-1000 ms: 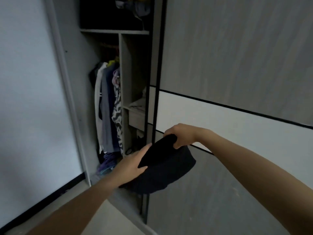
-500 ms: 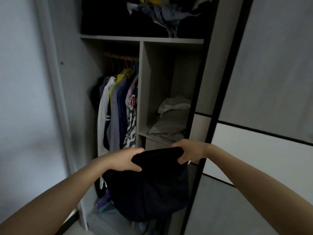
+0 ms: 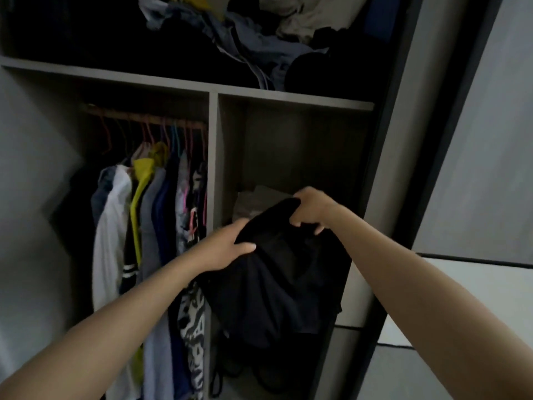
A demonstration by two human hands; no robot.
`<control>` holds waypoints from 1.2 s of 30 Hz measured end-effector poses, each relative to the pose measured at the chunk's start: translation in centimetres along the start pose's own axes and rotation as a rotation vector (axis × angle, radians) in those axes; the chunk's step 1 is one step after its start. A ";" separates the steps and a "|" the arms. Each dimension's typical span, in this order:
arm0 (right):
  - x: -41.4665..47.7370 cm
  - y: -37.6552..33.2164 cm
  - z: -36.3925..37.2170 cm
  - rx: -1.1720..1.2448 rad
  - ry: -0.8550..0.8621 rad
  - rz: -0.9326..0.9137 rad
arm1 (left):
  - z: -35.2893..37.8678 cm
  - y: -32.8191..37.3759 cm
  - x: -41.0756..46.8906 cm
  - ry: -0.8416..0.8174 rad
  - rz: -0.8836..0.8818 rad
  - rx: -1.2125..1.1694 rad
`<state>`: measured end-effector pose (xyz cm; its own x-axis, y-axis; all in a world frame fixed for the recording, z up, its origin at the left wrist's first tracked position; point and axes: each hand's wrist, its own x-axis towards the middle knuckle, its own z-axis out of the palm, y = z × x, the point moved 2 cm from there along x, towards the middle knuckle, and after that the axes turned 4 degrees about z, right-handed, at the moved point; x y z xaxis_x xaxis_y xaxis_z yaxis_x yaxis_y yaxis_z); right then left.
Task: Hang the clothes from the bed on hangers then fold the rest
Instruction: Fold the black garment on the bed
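The person holds a black garment (image 3: 277,284) by its upper edge in front of the open wardrobe (image 3: 214,157), one hand at each end — a grip that seems meant to keep it bundled while it goes onto a shelf. The left hand (image 3: 227,246) pinches the nearer edge, thumb laid across the cloth; the right hand (image 3: 310,210) is clenched round a bunched fold, higher and further in. The garment hangs between and below both hands, its top level with a pale folded pile (image 3: 253,197) in the right compartment — probably its destination, beside the hanging clothes (image 3: 150,226)
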<state>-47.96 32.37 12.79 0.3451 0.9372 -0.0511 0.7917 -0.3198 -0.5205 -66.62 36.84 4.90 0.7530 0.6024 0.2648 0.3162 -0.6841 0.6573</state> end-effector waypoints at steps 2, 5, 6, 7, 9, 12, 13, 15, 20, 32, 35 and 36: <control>2.0 -1.2 -1.8 0.045 0.099 0.068 | -1.0 0.5 2.6 0.085 0.028 0.057; 5.6 -2.7 -4.5 0.101 0.246 0.133 | -3.4 1.3 7.5 0.162 0.060 0.127; 6.8 -3.1 -5.2 0.105 0.341 0.127 | -4.1 1.7 9.3 0.192 0.066 0.181; 8.1 -3.4 -5.7 0.105 0.501 0.088 | -4.8 2.2 11.0 0.248 0.078 0.262; 10.5 -4.0 -6.1 0.227 0.879 -0.070 | -5.9 3.1 14.7 0.482 0.120 0.522; 14.3 -3.2 -6.0 0.683 1.160 -0.247 | -6.9 3.4 19.4 0.855 0.222 0.982; 15.8 -2.4 -5.6 0.629 1.201 -0.214 | -6.8 2.6 21.0 0.899 0.268 1.070; 18.8 0.2 -3.5 0.341 1.208 -0.063 | -5.6 -0.1 23.7 0.772 0.344 1.085; 24.2 7.8 6.3 -0.261 0.557 0.261 | 1.7 -13.4 25.8 -0.068 -0.134 0.873; 23.6 7.1 8.7 -0.523 0.530 0.166 | 3.9 -14.3 23.7 -0.048 -0.274 0.643; 21.0 6.9 8.6 -0.547 0.548 0.178 | 4.3 -13.8 22.2 -0.021 -0.236 0.645; 20.0 6.8 8.6 -0.546 0.548 0.183 | 4.4 -13.5 21.7 -0.025 -0.225 0.636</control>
<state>-39.95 50.15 0.91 0.5799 0.7067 0.4053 0.7848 -0.6181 -0.0453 -51.99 57.35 -1.28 0.6399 0.7539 0.1489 0.7390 -0.6569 0.1495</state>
